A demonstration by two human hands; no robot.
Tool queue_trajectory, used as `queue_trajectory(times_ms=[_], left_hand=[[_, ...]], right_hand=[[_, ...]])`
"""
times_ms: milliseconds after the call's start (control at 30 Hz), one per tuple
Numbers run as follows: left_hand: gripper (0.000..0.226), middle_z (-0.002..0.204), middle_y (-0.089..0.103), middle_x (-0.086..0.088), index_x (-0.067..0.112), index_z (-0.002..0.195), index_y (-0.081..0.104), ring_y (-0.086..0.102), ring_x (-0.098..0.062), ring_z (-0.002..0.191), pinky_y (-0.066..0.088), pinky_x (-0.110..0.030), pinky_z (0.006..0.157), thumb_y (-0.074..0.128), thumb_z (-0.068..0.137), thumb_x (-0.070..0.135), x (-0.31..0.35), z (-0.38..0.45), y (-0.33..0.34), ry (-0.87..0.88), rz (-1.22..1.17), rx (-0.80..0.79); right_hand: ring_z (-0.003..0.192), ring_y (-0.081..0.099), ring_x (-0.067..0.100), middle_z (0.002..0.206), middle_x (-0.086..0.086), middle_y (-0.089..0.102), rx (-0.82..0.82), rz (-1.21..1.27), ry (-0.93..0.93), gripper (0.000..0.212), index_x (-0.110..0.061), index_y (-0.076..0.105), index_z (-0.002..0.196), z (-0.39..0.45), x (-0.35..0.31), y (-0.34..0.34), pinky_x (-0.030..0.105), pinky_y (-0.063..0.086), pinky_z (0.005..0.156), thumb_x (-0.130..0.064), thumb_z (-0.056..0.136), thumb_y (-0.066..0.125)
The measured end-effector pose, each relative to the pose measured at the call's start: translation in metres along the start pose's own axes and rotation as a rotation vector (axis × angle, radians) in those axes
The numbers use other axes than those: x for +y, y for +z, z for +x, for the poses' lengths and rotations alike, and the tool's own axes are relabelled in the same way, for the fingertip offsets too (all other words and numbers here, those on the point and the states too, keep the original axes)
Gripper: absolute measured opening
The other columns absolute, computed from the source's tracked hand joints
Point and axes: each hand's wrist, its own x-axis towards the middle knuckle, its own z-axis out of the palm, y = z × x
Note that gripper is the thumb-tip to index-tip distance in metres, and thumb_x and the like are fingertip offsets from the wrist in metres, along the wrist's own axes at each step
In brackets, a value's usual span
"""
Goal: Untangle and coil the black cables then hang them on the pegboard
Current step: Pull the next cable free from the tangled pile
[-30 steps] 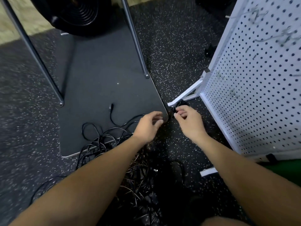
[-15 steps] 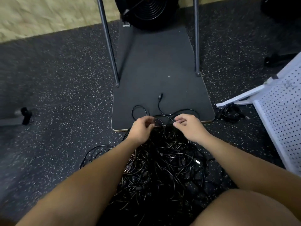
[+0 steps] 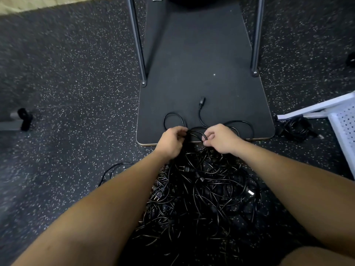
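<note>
**Both hands in the cable tangle**

The left hand (image 3: 171,141) and right hand (image 3: 221,138) each pinched a glossy black strand at the far edge of the tangled cables (image 3: 201,192), heaped on speckled rubber floor (image 3: 67,83). Loops spilled onto a matte, round-cornered board (image 3: 201,54). The white perforated pegboard (image 3: 343,127) stood at right.

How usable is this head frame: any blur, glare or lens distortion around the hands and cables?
Head view: left hand and right hand are sharp; highlights glint along the cable pile; wide-angle bending splays the metal legs outward; the far-left floor smears softly.
</note>
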Motion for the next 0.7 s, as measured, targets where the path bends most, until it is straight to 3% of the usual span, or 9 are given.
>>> queue_trajectory(times_ms=[67, 167, 267, 367, 500, 600, 700], left_hand=[[0.045, 0.114, 0.08, 0.004, 0.019, 0.13, 0.074, 0.077, -0.016, 0.105, 0.059, -0.042, 0.107, 0.066, 0.094, -0.006, -0.001, 0.001, -0.008, 0.0, -0.028, 0.019], [0.039, 0.106, 0.078, 0.001, 0.016, 0.128, 0.073, 0.073, -0.013, 0.091, 0.06, -0.039, 0.102, 0.074, 0.096, -0.006, 0.015, -0.006, -0.022, 0.019, -0.072, 0.021], [0.026, 0.099, 0.077, 0.002, 0.013, 0.123, 0.073, 0.07, -0.013, 0.086, 0.061, -0.041, 0.1, 0.077, 0.099, 0.002, 0.042, -0.015, -0.038, 0.075, -0.122, -0.048], [0.028, 0.105, 0.08, -0.008, 0.007, 0.127, 0.075, 0.072, -0.015, 0.095, 0.059, -0.043, 0.103, 0.078, 0.1, 0.006, 0.078, -0.029, -0.057, 0.11, -0.211, -0.122], [0.022, 0.106, 0.076, -0.009, 0.01, 0.124, 0.078, 0.067, -0.017, 0.097, 0.06, -0.035, 0.089, 0.078, 0.102, 0.013, 0.114, -0.056, -0.065, 0.091, -0.321, -0.354], [0.021, 0.095, 0.078, -0.01, -0.001, 0.1, 0.075, 0.061, -0.02, 0.081, 0.052, -0.037, 0.075, 0.07, 0.108, 0.018, 0.12, -0.065, -0.06, 0.134, -0.211, -0.296], [0.021, 0.081, 0.078, -0.003, -0.001, 0.095, 0.072, 0.059, -0.012, 0.061, 0.047, -0.03, 0.069, 0.064, 0.108, 0.014, 0.126, -0.071, -0.068, 0.131, -0.016, -0.101]], right_hand=[[0.064, 0.058, 0.012, 0.075, 0.0, 0.071, -0.023, 0.218, -0.003, 0.008, -0.015, 0.08, 0.093, -0.003, -0.004, -0.008, 0.017, 0.051, 0.06, -0.007, 0.094, 0.079], [0.075, 0.067, 0.014, 0.087, 0.007, 0.074, 0.016, 0.447, -0.041, 0.009, -0.008, 0.08, 0.103, -0.01, -0.017, -0.024, 0.029, 0.066, 0.074, -0.002, 0.099, 0.075], [0.082, 0.07, 0.012, 0.093, 0.01, 0.075, 0.052, 0.519, -0.112, 0.01, -0.008, 0.082, 0.106, -0.02, -0.036, -0.043, 0.035, 0.068, 0.084, -0.003, 0.1, 0.075], [0.083, 0.072, 0.015, 0.095, 0.015, 0.078, 0.089, 0.54, -0.178, 0.01, -0.004, 0.081, 0.108, -0.036, -0.058, -0.062, 0.036, 0.069, 0.083, -0.002, 0.099, 0.076], [0.084, 0.076, 0.023, 0.097, 0.02, 0.08, 0.115, 0.596, -0.227, 0.01, -0.001, 0.081, 0.107, -0.054, -0.077, -0.078, 0.034, 0.069, 0.08, 0.0, 0.098, 0.077], [0.089, 0.079, 0.025, 0.103, 0.02, 0.081, 0.132, 0.663, -0.233, 0.021, 0.001, 0.077, 0.119, -0.066, -0.08, -0.078, 0.034, 0.068, 0.084, -0.003, 0.098, 0.079], [0.095, 0.081, 0.023, 0.105, 0.009, 0.083, 0.094, 0.573, -0.182, 0.028, -0.011, 0.078, 0.123, -0.074, -0.06, -0.071, 0.041, 0.067, 0.091, -0.006, 0.096, 0.081]])
